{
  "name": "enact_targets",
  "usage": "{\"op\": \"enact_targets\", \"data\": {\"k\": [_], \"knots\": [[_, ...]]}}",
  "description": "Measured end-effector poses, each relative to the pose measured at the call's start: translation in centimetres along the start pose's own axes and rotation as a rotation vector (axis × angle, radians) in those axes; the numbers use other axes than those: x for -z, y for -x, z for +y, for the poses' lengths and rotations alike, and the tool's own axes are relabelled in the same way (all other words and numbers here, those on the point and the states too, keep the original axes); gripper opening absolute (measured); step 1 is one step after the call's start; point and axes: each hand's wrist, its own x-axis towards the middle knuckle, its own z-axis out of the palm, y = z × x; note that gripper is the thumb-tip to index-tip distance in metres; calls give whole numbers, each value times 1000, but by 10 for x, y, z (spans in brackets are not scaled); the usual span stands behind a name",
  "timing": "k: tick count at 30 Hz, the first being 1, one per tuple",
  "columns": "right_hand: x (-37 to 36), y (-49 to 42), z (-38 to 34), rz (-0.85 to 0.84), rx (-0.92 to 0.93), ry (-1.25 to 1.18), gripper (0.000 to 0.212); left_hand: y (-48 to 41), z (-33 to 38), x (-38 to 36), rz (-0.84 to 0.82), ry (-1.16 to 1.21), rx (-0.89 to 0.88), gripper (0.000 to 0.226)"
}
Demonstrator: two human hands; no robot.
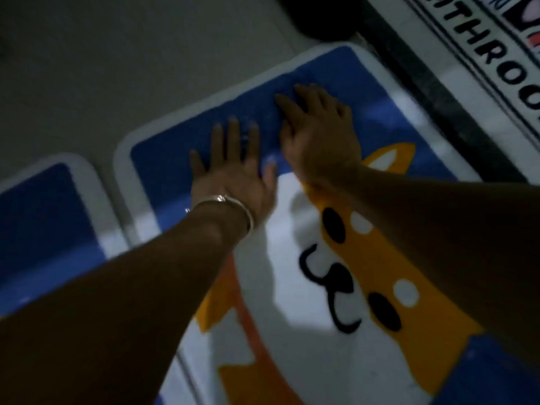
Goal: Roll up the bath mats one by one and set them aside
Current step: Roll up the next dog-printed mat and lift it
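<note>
Left fingers (230, 133) straight, spread, flat on pile. Right fingers (289, 103) straight, close together, tips just short of the far white border; grip on nothing. Left hand (233, 173) with metal bracelet (225, 200) and right hand (318, 133) are mid-frame on the blue dog-face bath mat (286, 247), which lies flat and unrolled, filling centre to lower right. Second blue white-edged mat (38, 214) lower left, white black-lettered mat (482, 54) upper right, just beside. Risk: uneven hands could start a crooked roll; snagging the neighbour's edge could drag it.

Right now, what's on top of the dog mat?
The left hand and right hand lie open on the dog mat, at its blue far end. The forearms hide part of the dog print.
</note>
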Motion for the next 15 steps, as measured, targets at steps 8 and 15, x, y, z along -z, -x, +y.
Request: {"op": "enact_targets", "data": {"k": [8, 15], "knots": [[13, -6, -2, -208, 7, 173, 61, 146, -50, -16, -264, -132, -158, 79], [24, 70, -110, -430, -224, 57, 67, 125, -55, -14, -353, 81, -92, 85]]}}
